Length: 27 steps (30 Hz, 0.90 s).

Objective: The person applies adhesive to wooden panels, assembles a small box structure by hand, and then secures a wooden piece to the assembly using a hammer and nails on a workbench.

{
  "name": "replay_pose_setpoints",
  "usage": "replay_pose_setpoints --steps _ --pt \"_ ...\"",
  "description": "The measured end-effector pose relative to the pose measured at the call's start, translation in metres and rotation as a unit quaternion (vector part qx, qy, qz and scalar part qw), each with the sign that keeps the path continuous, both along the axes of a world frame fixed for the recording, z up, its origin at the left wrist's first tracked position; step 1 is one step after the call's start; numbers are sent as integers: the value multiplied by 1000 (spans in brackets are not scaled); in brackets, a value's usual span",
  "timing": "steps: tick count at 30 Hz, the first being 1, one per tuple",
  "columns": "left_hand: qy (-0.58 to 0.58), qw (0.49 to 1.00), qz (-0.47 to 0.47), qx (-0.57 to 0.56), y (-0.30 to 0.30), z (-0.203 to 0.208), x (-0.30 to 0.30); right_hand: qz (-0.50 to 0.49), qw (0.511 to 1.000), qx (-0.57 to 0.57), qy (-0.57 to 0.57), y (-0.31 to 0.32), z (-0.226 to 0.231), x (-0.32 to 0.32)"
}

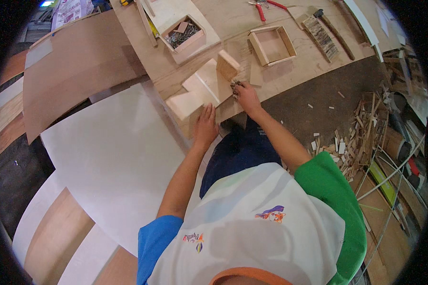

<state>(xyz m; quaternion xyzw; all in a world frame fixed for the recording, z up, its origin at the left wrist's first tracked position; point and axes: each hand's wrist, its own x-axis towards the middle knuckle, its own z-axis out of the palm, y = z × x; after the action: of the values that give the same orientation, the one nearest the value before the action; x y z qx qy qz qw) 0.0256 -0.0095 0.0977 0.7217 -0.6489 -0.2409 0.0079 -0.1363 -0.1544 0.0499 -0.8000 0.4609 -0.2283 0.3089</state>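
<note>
The left hand (pixel 206 126) lies flat, fingertips against the wooden pieces (pixel 215 80) near the bench's (pixel 233 26) edge, probably steadying them. Apart from it, the right hand (pixel 247 98) closes around a dark clump (pixel 235 90), perhaps nails kept within reach.

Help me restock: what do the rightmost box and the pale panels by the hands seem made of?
Rightmost box: probably unpainted wood or plywood; walls look tan, matte.
Pale panels: likely wood-based board, perhaps bare; surfaces light tan, grain unclear.

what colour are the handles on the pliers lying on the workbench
The pliers' handles are red; they show best in the head view.
</note>
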Motion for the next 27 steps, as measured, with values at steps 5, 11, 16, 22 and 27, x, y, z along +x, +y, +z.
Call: replay_pose_setpoints --steps 5,11,16,22,27 --pt "3 1000 1 -18 0 -6 -4 -32 997 24 73 -27 17 -7" --pt "-35 989 -43 -138 -21 -9 -10 -25 999 12 19 -32 -2 12" --pt "22 978 -24 -204 -57 -21 -14 -39 996 60 -43 -21 14 5" --pt "-38 964 -14 -263 -69 -55 -12 -13 997 81 -8 -30 7 6" --pt "-70 956 -29 -282 -71 -60 -12 19 998 57 21 -13 4 -20"
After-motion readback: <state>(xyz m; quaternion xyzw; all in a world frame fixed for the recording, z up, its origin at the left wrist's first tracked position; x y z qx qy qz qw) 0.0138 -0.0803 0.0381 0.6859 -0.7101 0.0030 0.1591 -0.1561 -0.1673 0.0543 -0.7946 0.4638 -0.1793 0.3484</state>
